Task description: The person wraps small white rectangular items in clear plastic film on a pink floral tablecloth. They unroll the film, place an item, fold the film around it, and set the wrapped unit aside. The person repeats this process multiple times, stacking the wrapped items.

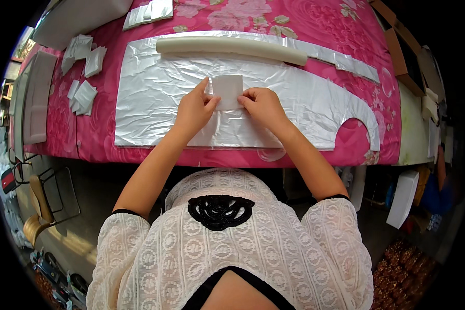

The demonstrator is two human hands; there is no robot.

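A small white square piece (228, 89) lies on a large crinkled silver foil sheet (155, 98) spread over a pink flowered tabletop (315, 20). My left hand (194, 107) pinches the piece's left lower edge with thumb and fingers. My right hand (262, 105) grips its right lower edge the same way. Both hands rest on the foil near the table's front edge. A long cream roll (232, 48) lies across the foil's far side.
Piles of folded silver-white squares (83, 95) sit at the left, with more (149, 12) at the top. Grey padded panels (36, 95) lie at the far left. The foil has a round cutout (357, 132) at the right. Boxes and clutter stand beside the table on the floor.
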